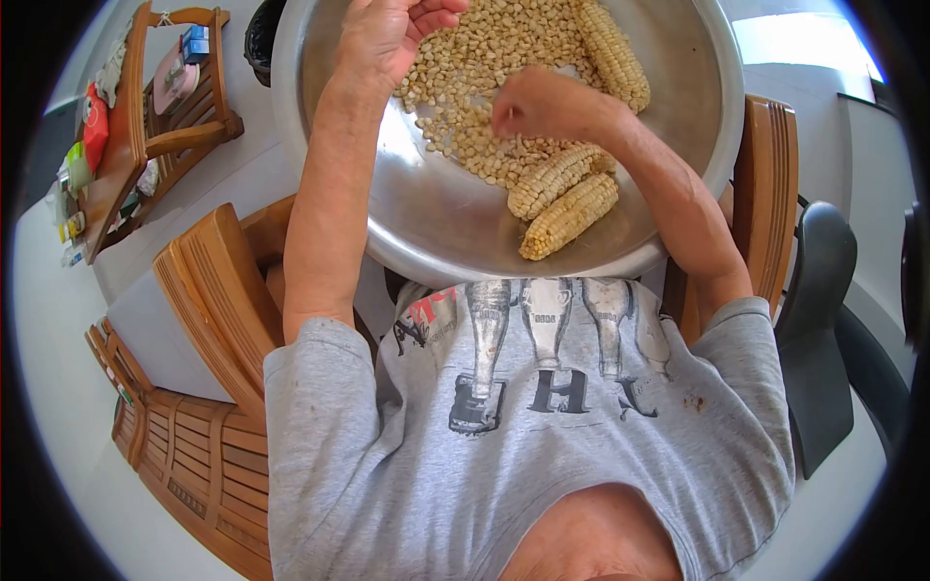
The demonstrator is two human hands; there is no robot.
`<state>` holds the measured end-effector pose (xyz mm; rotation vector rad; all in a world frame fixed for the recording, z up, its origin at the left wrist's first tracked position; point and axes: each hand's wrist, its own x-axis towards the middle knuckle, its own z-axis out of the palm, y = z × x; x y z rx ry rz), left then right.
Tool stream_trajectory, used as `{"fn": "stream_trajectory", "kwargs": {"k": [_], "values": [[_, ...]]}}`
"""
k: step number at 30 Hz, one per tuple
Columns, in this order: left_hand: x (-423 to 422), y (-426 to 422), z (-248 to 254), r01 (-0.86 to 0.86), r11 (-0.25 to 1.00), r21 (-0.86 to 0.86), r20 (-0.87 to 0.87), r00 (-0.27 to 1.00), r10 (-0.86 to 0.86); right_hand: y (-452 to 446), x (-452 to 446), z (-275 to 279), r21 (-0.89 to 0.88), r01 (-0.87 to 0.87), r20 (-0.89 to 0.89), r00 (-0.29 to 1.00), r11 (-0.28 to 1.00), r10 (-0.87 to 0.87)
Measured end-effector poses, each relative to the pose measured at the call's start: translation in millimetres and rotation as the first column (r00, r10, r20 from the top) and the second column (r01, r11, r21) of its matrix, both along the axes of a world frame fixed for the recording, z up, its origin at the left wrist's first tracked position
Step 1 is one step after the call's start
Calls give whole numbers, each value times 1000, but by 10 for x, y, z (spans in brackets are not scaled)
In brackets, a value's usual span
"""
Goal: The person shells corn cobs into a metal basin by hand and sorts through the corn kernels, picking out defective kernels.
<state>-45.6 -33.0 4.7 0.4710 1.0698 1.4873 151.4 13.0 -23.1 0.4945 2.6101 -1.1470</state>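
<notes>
Three corncobs were seen in the metal basin (pixel 417 218): two near cobs (pixel 572 216) were laid side by side at the near edge of the loose kernels (pixel 484 58), and a far cob (pixel 620 63) was set along their right side. The cobs were judged light and stiff, dry enough not to be easily bruised, with a knobbly face offering fair friction but prone to rolling on the smooth metal; a hold around the thick middle was judged best. The kernels were judged hard, slippery and easily scattered, better scooped than pinched. The right hand (pixel 538 105) was held low above the kernels, its forearm angled in from the near right, its fingers curled and blurred; whether anything was held in that grip could not be told. The left hand (pixel 383 44) was raised at the far left, its fingers loosely bent, its grip partly cut off by the frame edge, so its contents could not be told.
</notes>
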Motion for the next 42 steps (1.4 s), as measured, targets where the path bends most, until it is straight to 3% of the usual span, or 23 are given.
{"fn": "stream_trajectory", "kwargs": {"k": [1,4,7,10,13,19,22,25,28,31,34,37,40,42], "values": [[4,-9,-8,-4,1000,-5,-1,1000,4,41,4,-46,50,106,-104,990,993,-101],[11,1,-8,-6,1000,3,1,1000,6,180,29,64,129,107,-143,986,986,-88],[9,2,3,-4,1000,26,3,1000,4,54,-16,50,48,65,-204,978,997,-54],[31,14,16,2,1000,18,-4,1000,-2,-75,-58,92,-208,61,-65,995,976,-76],[30,0,14,3,1000,12,-3,1000,-3,14,-58,-46,27,186,-341,925,982,-166],[31,8,27,-1,1000,11,-14,1000,1,-75,-74,205,-53,116,-45,992,992,-118],[39,3,26,1,1000,11,-17,1000,-1,-135,-54,205,-282,61,65,997,958,-45],[32,-5,14,-4,1000,3,-3,1000,4,32,-41,237,-280,62,7,998,958,-63],[19,5,10,7,1000,18,-2,1000,-7,198,32,231,-141,200,-141,965,970,-220],[14,9,3,11,1000,11,5,1000,-11,326,119,182,-48,108,69,992,993,-105],[21,7,24,7,1000,6,-2,1000,-7,261,136,382,-116,114,337,939,987,-69],[29,-3,30,1,1000,2,-23,1000,-1,161,61,180,-83,-193,408,889,978,210],[42,12,36,1,1000,0,-30,1000,-1,85,68,51,-244,48,48,998,969,-37],[36,7,44,3,1000,12,-26,1000,-3,150,63,102,-228,142,-30,988,963,-153]]}}
